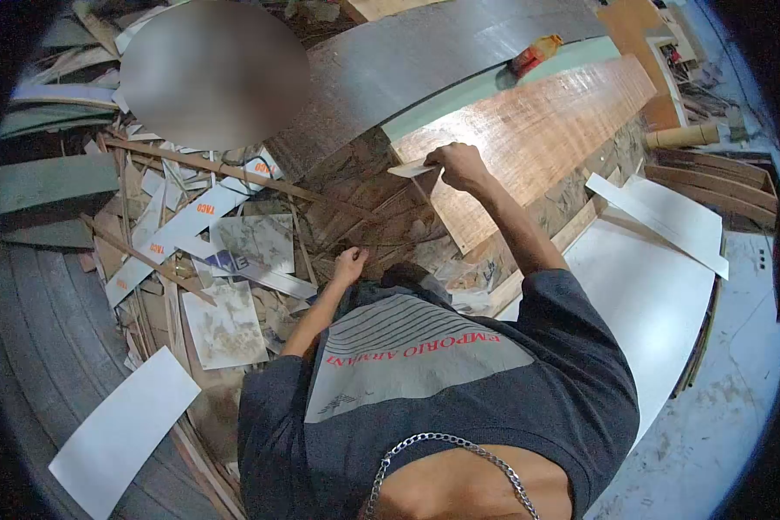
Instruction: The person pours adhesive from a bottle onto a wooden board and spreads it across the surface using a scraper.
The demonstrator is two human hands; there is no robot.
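Observation:
My right hand (461, 167) grips a flat pale spreader (413, 169), its blade at the near left end of a long wooden board (537, 121). The board's reddish-brown face shines as if wet. Under it lies a pale green sheet (581, 57), and on that sheet a red and yellow container (536, 56) rests near the far edge. My left hand (351, 264) hangs low over the scrap-covered floor, fingers curled in, with nothing visible in them.
Offcuts, wood strips (208, 165) and printed white strips (195, 217) litter the floor on the left. A large dark curved panel (390, 61) lies beyond the board. White sheets (624, 286) lie at my right, and curved wooden pieces (711, 186) are stacked farther right. A blurred oval covers the upper left.

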